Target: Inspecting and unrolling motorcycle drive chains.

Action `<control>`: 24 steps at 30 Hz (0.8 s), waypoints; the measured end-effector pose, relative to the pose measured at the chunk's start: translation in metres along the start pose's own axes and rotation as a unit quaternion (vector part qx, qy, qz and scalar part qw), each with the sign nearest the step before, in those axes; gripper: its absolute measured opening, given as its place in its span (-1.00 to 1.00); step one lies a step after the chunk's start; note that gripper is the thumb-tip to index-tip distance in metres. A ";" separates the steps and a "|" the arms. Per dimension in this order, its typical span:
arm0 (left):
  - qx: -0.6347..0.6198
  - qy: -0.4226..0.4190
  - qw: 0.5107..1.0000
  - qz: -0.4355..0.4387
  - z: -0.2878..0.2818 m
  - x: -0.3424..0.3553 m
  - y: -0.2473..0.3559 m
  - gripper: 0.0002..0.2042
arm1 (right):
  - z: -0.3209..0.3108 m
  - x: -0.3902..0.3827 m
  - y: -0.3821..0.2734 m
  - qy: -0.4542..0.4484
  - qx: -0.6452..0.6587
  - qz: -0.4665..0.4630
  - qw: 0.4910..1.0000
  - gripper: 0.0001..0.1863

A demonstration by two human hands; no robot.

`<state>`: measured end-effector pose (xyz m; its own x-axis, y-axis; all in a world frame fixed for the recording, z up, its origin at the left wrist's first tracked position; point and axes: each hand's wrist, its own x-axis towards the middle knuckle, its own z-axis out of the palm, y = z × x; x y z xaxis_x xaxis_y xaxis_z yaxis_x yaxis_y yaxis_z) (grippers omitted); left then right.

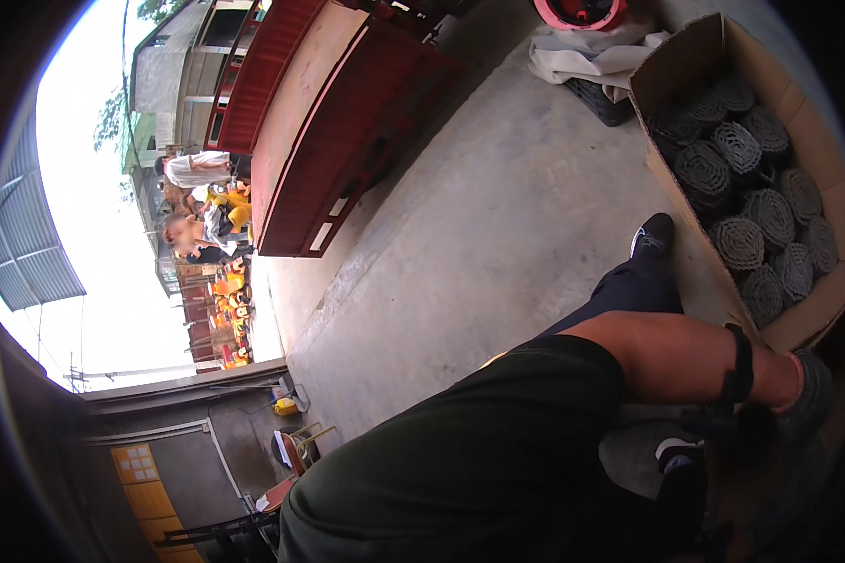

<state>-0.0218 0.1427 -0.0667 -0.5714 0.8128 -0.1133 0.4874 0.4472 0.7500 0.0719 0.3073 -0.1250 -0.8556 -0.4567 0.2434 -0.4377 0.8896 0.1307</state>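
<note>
My left arm, in a dark sleeve with a black strap round the forearm, stretches to the right. My left hand [806,399], in a dark glove, is at the near corner of a cardboard box [775,70]. Its fingers are lost in shadow, and I cannot tell whether it touches the box. Several tightly coiled rolls of grey ridged material [737,148] stand packed in the open box. My right hand does not show; the lower right is very dark.
A red metal trailer bed [329,131] stands at the upper left. Near the box, a pale cloth [591,61] lies over a black crate [599,101], under a red round object [580,11]. A chair [296,450] stands at the lower left. Outside are people [197,169] and orange machines [230,300].
</note>
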 end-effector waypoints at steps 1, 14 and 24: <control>0.005 0.002 1.000 -0.002 -0.001 -0.001 0.000 -0.55 | -0.003 0.000 0.001 0.001 -0.004 0.002 1.000 -0.46; 0.019 0.103 0.994 0.042 0.010 0.015 -0.007 -0.55 | -0.041 -0.008 0.029 -0.009 -0.070 0.052 0.996 -0.42; -0.039 0.283 0.958 0.019 0.061 0.042 -0.002 -0.67 | -0.070 -0.005 0.044 -0.012 -0.104 0.077 0.991 -0.38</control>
<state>-0.0064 0.1992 -0.1130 -0.8318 0.4850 0.2700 0.4766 0.3747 0.7953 0.0764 0.3485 -0.0535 -0.9156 -0.3129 0.2524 -0.2366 0.9271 0.2907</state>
